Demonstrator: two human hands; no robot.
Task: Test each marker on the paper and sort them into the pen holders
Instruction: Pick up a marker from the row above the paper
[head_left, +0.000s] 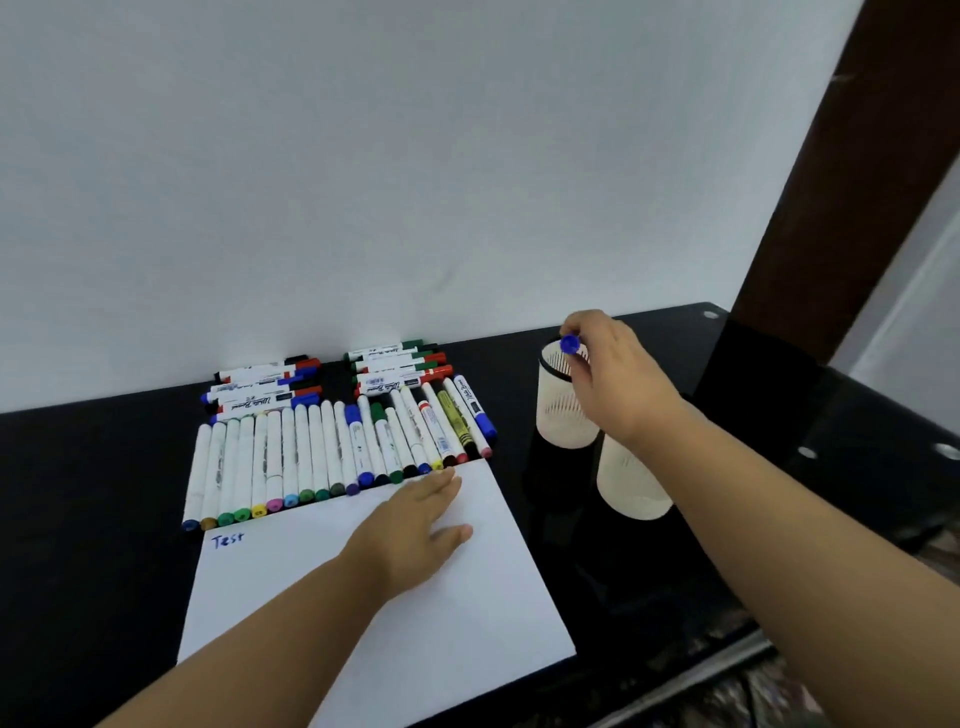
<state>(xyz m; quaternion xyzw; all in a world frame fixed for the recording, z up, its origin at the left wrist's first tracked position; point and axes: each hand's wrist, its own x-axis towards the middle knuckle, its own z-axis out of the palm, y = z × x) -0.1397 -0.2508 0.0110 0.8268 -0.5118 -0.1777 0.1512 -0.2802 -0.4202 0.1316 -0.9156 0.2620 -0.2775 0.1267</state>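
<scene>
White paper (363, 597) lies on the dark surface (78, 493), "Test" written in blue at its upper left corner. Left hand (415, 530) rests flat on the sheet, fingers straight and close together, thumb out to the side. Right hand (613, 374) pinches a blue-capped marker (570, 344) at its top end, over the mouth of the far white pen holder (563, 410); a second pen holder (631, 483) stands just in front. Remaining markers (322, 447) lie in rows beyond the paper's far edge, by the white wall (415, 156).
</scene>
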